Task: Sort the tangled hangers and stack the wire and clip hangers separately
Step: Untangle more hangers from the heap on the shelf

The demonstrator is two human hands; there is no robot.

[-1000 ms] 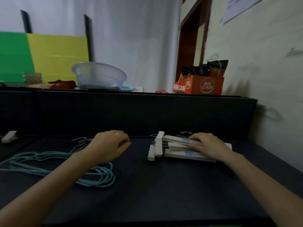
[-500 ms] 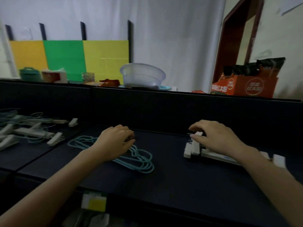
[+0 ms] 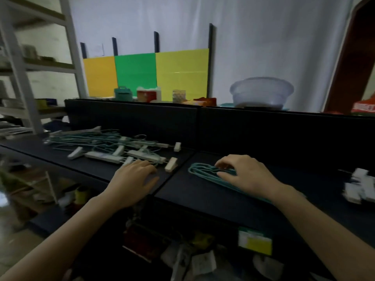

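Two stacks and one tangle lie on the black table point(image 3: 203, 190). The left hand point(image 3: 134, 179), loose-fingered and empty, rests beside the tangled teal wire and white clip hangers point(image 3: 113, 148). The right hand point(image 3: 249, 175) lays bent fingers on the teal wire-hanger stack point(image 3: 199, 171), grip unclear. The white clip-hanger stack point(image 3: 361, 187) sits far right.

A dark table point(image 3: 213, 191) runs from left to right, backed by a black partition point(image 3: 263, 134). Beyond the partition, a clear plastic basin point(image 3: 261, 93) sits far right. To its left stand a teal container point(image 3: 122, 94) and a red and white box point(image 3: 149, 94). Orange point(image 3: 99, 76), green point(image 3: 135, 73) and yellow point(image 3: 181, 72) panels stand before a white curtain point(image 3: 263, 37). A metal shelf rack point(image 3: 18, 63) rises far left.
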